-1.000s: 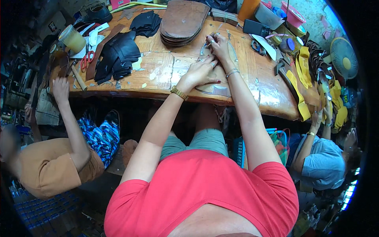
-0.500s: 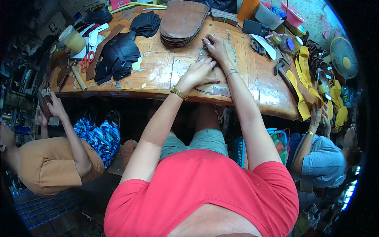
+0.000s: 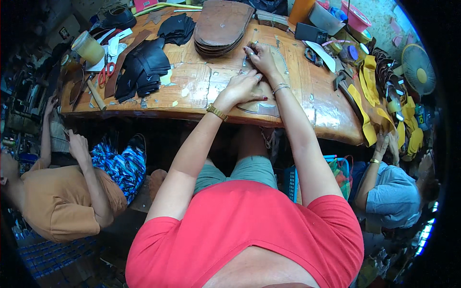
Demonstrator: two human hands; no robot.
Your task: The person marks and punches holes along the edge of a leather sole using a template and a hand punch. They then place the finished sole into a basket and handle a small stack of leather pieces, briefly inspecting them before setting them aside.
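Observation:
A tan, sole-shaped flat piece [image 3: 279, 61] with a dotted line along its edge lies on the wooden table in front of me. Its near end, bearing a dark curved outline, shows below my wrists. My left hand [image 3: 244, 88], with a gold watch at the wrist, lies flat across the piece, thumb stretched to the right. Just beyond it, my right hand [image 3: 261, 58] is pinched over the piece's far part. Whatever sits between its fingertips is too small to make out. Beyond both hands stands a stack of brown leather pieces [image 3: 224, 24] with rounded ends.
Black leather pieces [image 3: 144, 67], red-handled scissors [image 3: 106, 73] and a hammer [image 3: 96, 95] lie left. Yellow strips [image 3: 369, 81], jars [image 3: 349, 54] and a fan [image 3: 418, 70] stand right. One co-worker [image 3: 60, 201] sits on my left, another [image 3: 391, 194] on my right.
My right hand has shifted slightly over the piece; my left hand stays put. The left co-worker's hands have moved apart, and the brown piece between them is no longer seen there.

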